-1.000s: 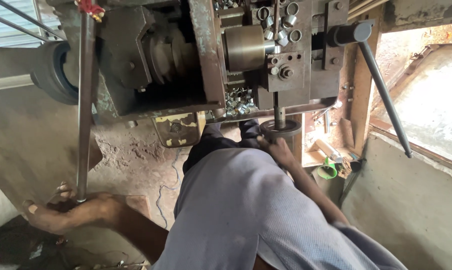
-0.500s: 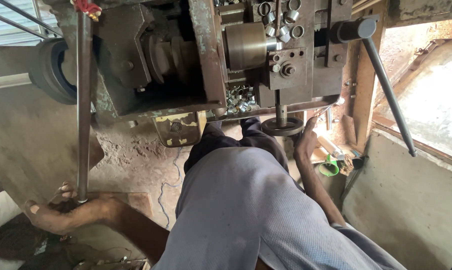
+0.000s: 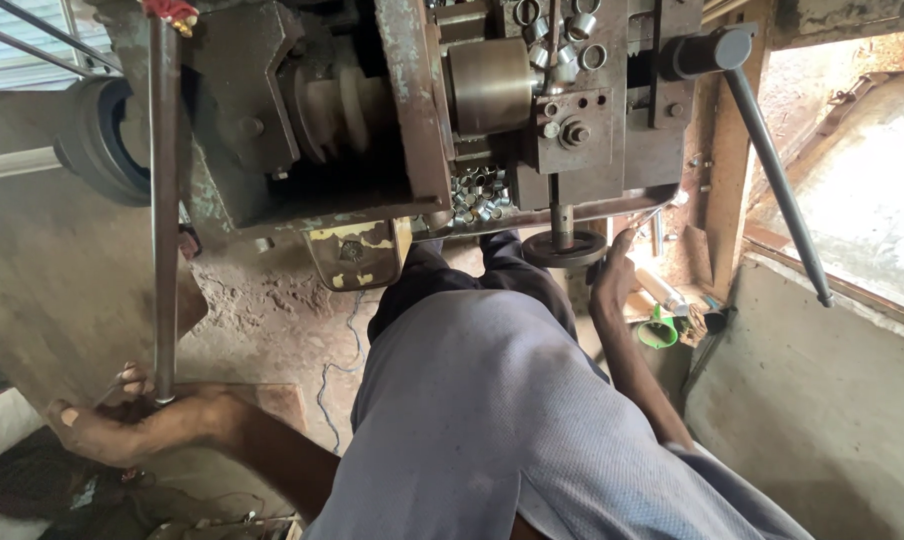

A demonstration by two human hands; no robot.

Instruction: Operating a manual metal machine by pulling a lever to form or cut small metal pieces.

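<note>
My left hand [image 3: 122, 420] is low at the left, closed around the lower end of a long steel lever bar [image 3: 162, 200] that runs up to a red-tipped top. My right hand [image 3: 612, 278] reaches forward past my grey shirt and holds the right rim of a small dark round handwheel [image 3: 562, 250]. The wheel hangs on a short shaft under an old rusty metal machine [image 3: 412, 120]. A pile of small shiny metal rings [image 3: 477, 192] lies on the machine's ledge just above the wheel.
A long dark handle [image 3: 777, 180] slants down from the machine's right side. A black rubber tyre [image 3: 97, 140] sits at the left. A green funnel-like piece [image 3: 658, 330] and clutter lie by the concrete wall [image 3: 822, 400]. A thin cable [image 3: 337, 370] runs over the dirt floor.
My right hand has slid from on top of the handwheel to its right rim. My left hand keeps its hold on the lever bar.
</note>
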